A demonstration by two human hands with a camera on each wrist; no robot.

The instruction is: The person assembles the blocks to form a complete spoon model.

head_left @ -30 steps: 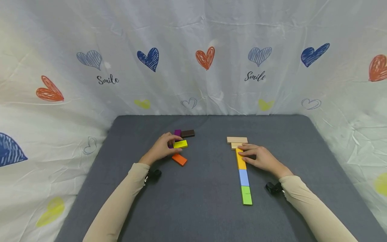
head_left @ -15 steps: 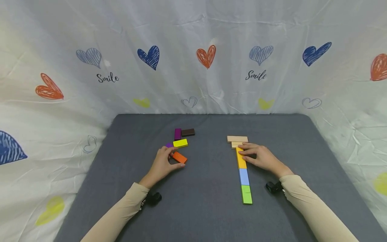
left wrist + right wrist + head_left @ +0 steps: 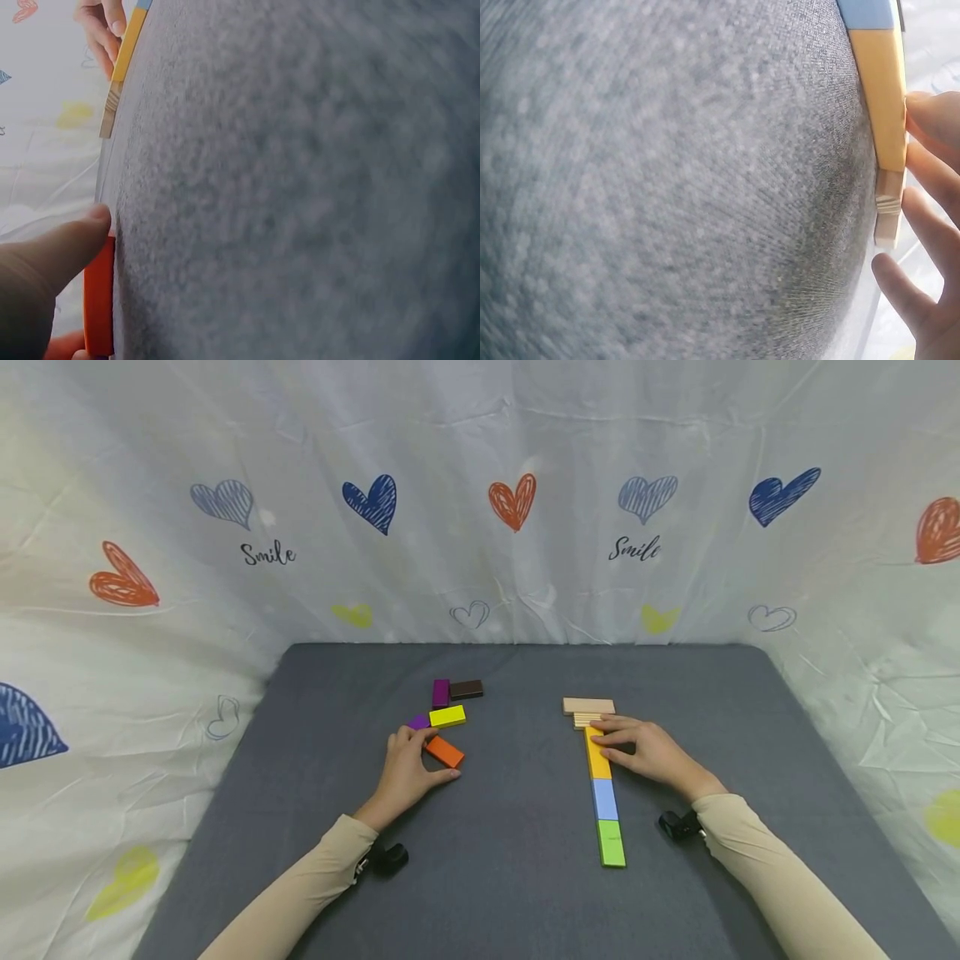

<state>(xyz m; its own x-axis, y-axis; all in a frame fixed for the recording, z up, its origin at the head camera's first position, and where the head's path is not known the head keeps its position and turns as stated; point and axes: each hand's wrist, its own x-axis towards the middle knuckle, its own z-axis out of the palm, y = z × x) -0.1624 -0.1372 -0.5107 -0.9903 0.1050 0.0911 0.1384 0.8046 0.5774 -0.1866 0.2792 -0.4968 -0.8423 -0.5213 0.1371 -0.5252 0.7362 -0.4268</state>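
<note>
My left hand (image 3: 405, 772) is at the orange wooden block (image 3: 446, 752), fingers at its far end and thumb by its near end. In the left wrist view the thumb and fingertips meet opposite ends of that orange block (image 3: 99, 300), which lies flat. A yellow block (image 3: 447, 717) and a partly covered purple block (image 3: 418, 722) lie just beyond. My right hand (image 3: 652, 756) rests its fingertips on the amber block (image 3: 597, 758), in line with a blue block (image 3: 605, 799) and a green block (image 3: 611, 843). The right wrist view shows these fingertips on the amber block's (image 3: 881, 97) upper face.
A ridged wooden block (image 3: 585, 720) and a plain wooden block (image 3: 588, 706) continue the right-hand row at its far end. A dark purple block (image 3: 441, 693) and a dark brown block (image 3: 467, 690) lie far left. The grey table (image 3: 517, 877) ends at a printed curtain (image 3: 420, 585).
My left hand has come back toward me from the yellow block to the orange block, uncovering the dark purple block. My right hand has stayed on the amber block.
</note>
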